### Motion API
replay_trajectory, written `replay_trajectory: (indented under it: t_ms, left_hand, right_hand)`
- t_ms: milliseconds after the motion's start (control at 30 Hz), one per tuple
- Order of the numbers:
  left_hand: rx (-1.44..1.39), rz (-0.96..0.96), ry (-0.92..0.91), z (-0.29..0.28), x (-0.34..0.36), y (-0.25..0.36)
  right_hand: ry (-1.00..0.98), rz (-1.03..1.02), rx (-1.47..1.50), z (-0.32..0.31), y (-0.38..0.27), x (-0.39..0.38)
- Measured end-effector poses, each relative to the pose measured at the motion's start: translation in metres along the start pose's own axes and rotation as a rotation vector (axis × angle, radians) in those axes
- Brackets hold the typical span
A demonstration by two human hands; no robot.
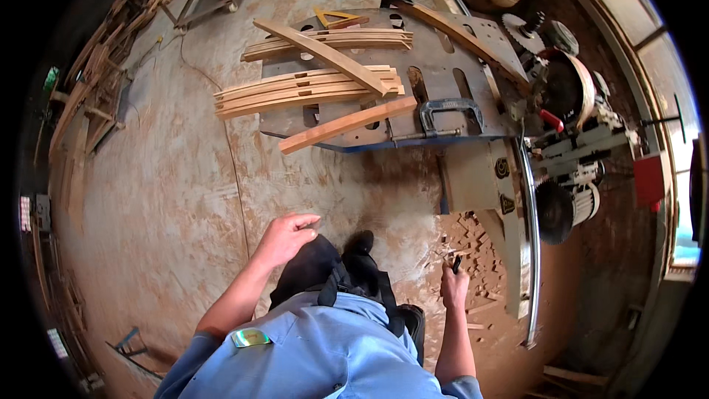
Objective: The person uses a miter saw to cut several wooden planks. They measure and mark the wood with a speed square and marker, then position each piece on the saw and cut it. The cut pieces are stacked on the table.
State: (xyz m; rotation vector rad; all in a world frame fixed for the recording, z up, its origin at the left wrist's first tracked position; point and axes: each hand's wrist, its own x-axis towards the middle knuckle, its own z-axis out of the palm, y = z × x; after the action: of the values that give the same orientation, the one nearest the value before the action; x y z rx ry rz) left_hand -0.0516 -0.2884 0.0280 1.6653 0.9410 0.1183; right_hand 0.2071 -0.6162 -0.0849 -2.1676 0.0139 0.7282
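Observation:
My left hand (286, 239) is held in front of my left thigh, fingers stretched forward and thumb apart, with nothing in it. My right hand (454, 286) is low on the right, closed round a short black object (456, 264), perhaps a pen or marker; most of it is hidden. Ahead stands a metal machine table (436, 66) with stacks of notched wooden strips (310, 86). One wooden bar (321, 50) lies slantwise over the stacks. A shorter wooden bar (347, 125) rests by the near edge, beside a C-clamp (449, 117).
A long curved wooden rail (458, 33) crosses the table's far side, near a yellow triangle square (336, 18). Saw blades and motors (565, 207) stand at the right, behind a metal bar (530, 251). Wood offcuts (473, 251) litter the floor. Timber racks (92, 114) line the left.

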Motion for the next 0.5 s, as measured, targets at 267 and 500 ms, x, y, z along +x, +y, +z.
replay_trajectory:
  t_ms: [267, 500]
  left_hand:
    - [-0.336, -0.237, 0.065, 0.009, 0.076, 0.041]
    - [-0.465, -0.183, 0.022, 0.001, 0.157, 0.075]
  right_hand:
    - [-0.096, -0.025, 0.191, 0.018, -0.171, 0.041]
    - [-0.196, -0.084, 0.336, 0.045, -0.257, 0.077]
